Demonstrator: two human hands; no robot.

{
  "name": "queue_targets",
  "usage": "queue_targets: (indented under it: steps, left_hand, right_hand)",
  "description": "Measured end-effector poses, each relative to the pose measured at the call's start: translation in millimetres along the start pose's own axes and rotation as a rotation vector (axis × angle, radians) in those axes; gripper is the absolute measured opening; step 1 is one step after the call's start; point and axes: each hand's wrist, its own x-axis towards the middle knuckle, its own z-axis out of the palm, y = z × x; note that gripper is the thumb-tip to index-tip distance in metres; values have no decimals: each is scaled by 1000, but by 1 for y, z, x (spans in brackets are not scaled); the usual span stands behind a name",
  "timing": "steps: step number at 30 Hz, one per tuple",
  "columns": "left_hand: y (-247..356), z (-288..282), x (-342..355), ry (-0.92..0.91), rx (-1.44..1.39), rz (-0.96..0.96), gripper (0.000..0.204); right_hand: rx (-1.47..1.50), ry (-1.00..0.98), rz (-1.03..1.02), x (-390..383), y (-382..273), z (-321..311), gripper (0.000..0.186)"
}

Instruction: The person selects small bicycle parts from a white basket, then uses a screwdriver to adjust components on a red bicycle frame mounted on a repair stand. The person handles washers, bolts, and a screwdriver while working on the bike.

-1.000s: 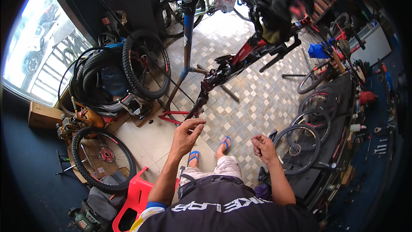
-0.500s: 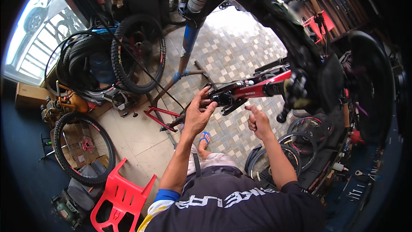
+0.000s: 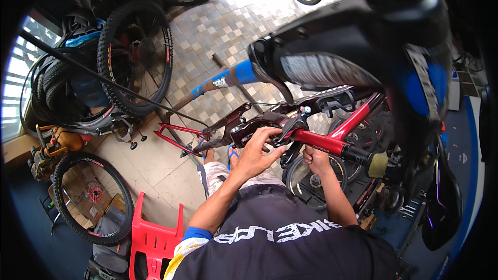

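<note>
A red and black bicycle frame (image 3: 318,140) hangs in front of me at waist height, its bare red rear triangle reaching left. My left hand (image 3: 258,156) is at the dark middle section of the frame, thumb and fingers spread, fingertips at its near edge. Just under the red tube is my right hand (image 3: 317,159), its fingers curled closed; whatever may be in them is hidden. A black clamp-like part (image 3: 295,127) sits around the frame between the two hands. A yellowish cloth or pad (image 3: 378,165) is against the black post at the right end of the red tube.
A blue and black frame (image 3: 332,67) looms close above. Tyred wheels (image 3: 136,57) and a tyre pile (image 3: 52,83) stand at left. A red plastic chair (image 3: 155,231) is at lower left. Another wheel (image 3: 93,197) leans nearby. Hand tools (image 3: 410,208) lie at right.
My view has shifted, so the frame looks closer and turned. My right hand has moved up to the red tube, its pointing finger now curled in. My left hand stays at the frame's middle section.
</note>
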Motion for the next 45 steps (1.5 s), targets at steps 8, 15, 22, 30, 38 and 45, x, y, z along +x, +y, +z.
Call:
queue_targets:
  steps: [8, 15, 22, 30, 38, 45]
  left_hand:
    - [1, -8, 0, -28, 50, 23, 50]
    - [3, -12, 0, -62, 51, 13, 52]
    - [7, -15, -8, -80, 48, -3, 58]
    - [-5, -24, -33, -65, 128, -50, 56]
    - [-20, -25, -66, -46, 175, -174, 42]
    - [-22, 1, -103, -99, 291, -223, 36]
  right_hand:
    - [0, 42, 73, -7, -10, 9, 18]
    - [37, 25, 63, -6, -8, 6, 27]
    - [69, 80, -3, -9, -7, 11, 18]
    - [-21, 173, -52, -10, -6, 13, 7]
    - [-48, 146, -11, -32, -3, 14, 22]
    - [-71, 122, -74, -71, 29, -18, 33]
